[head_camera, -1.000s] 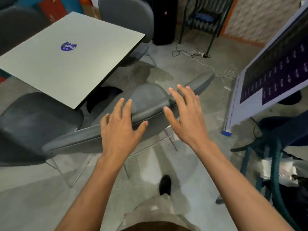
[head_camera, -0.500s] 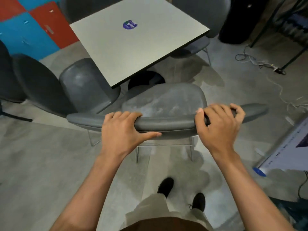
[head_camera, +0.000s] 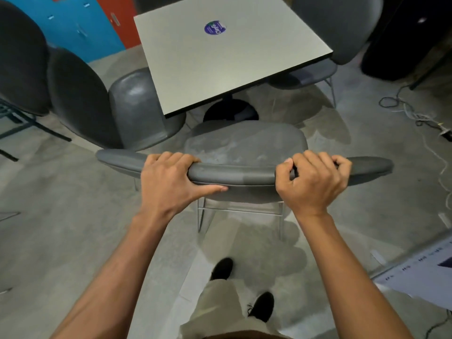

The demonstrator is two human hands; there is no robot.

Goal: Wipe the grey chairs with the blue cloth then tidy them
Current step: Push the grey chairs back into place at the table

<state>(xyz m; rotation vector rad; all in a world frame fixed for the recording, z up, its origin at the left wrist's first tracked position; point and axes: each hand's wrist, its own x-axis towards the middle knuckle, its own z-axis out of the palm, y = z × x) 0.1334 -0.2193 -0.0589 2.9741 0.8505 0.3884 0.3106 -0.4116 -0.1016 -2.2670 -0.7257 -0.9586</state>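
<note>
You are gripping the grey chair's backrest (head_camera: 244,173) at the frame's centre: your left hand (head_camera: 168,187) is wrapping it, your right hand (head_camera: 313,182) curling tightly over, below the table (head_camera: 232,55).

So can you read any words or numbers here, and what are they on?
Round purple sticker on the white table: it has white lettering, seen upside down and too blurred to read.
White printed board lying at the lower right: rows of small marks, too small and blurred to read.
Grey chair and the coloured lockers: no writing that shows.
</note>
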